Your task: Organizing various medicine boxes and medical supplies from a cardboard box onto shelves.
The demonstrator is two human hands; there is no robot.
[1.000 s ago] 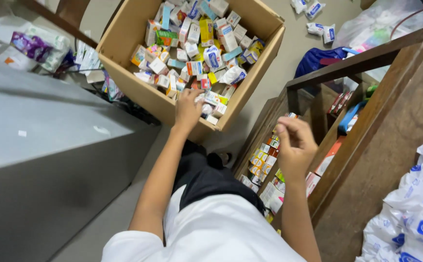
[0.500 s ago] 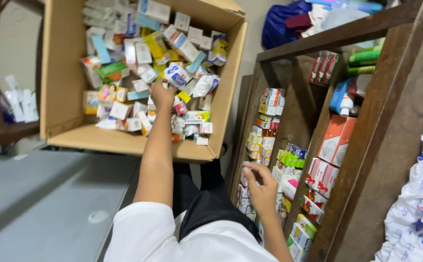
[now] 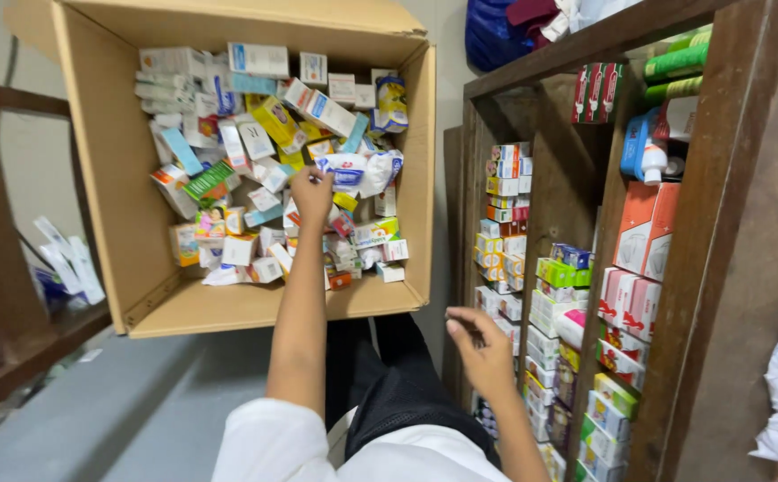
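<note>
L hand (image 3: 311, 195): reaching into the cardboard box (image 3: 94, 178), fingers (image 3: 317, 175) curling down onto the heap of small medicine packs (image 3: 255, 178); whether they're grasping a pack, can't tell.
At L fingers: white sachet (image 3: 346, 170) lying just to the right, touching; yellow pack (image 3: 274, 120) sitting just beyond, up-left; green pack (image 3: 208, 180) lying to the left, near.
R hand (image 3: 482, 350): hovering w/ fingers (image 3: 457, 324) loosely bent, released, holding nothing.
At R fingers: wooden shelf unit (image 3: 603, 40) standing just to the right; stacked small boxes (image 3: 507, 192) sitting beyond them in the near compartment; green boxes (image 3: 560, 272) sitting further right.
Further out: red-white cartons (image 3: 646, 228) standing well to the right of R fingers; box sitting between both hands & the wall, open side facing the camera.
</note>
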